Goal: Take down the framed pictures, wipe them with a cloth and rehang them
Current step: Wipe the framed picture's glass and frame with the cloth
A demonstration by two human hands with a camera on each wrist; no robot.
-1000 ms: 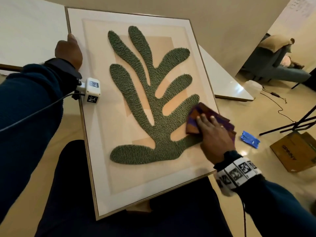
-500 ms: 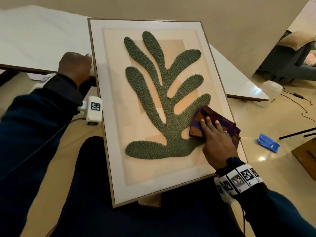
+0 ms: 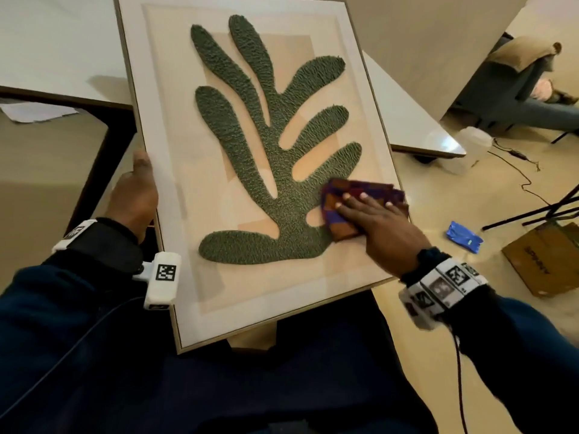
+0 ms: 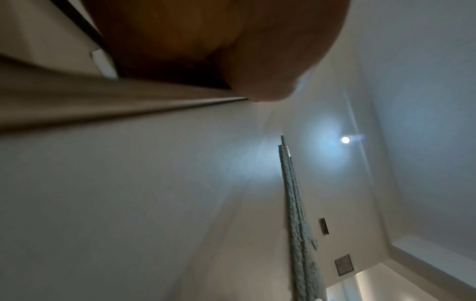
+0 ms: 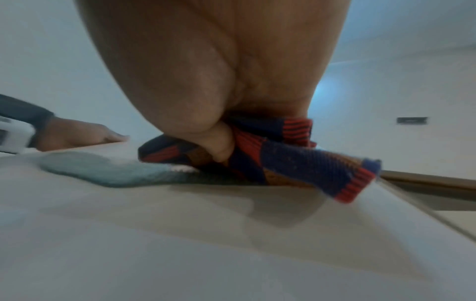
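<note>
A framed picture (image 3: pixel 194 308) with a green textured leaf shape (image 3: pixel 250 145) on a beige mat leans tilted on my lap. My left hand (image 3: pixel 134 195) grips its left edge about halfway up, thumb on the front and fingers hidden behind. My right hand (image 3: pixel 382 227) lies on a folded purple, orange and red cloth (image 3: pixel 366 187) at the picture's lower right, by the leaf's base. In the right wrist view the thumb (image 5: pixel 219 142) is tucked into the cloth (image 5: pixel 296 163). The left wrist view shows only the palm (image 4: pixel 206 40) against the frame edge (image 4: pixel 103 101).
White tables stand behind the picture at the left (image 3: pixel 47 42) and right (image 3: pixel 416 130). On the floor to the right lie a blue packet (image 3: pixel 463 236), a cardboard box (image 3: pixel 545 261), cables and black stand legs (image 3: pixel 532 211). A grey sofa (image 3: pixel 507 89) is far right.
My left hand has slid down the picture's left edge from near the top to about the middle. The picture has come closer. My right hand and cloth stay at the lower right, fingers now pointing left.
</note>
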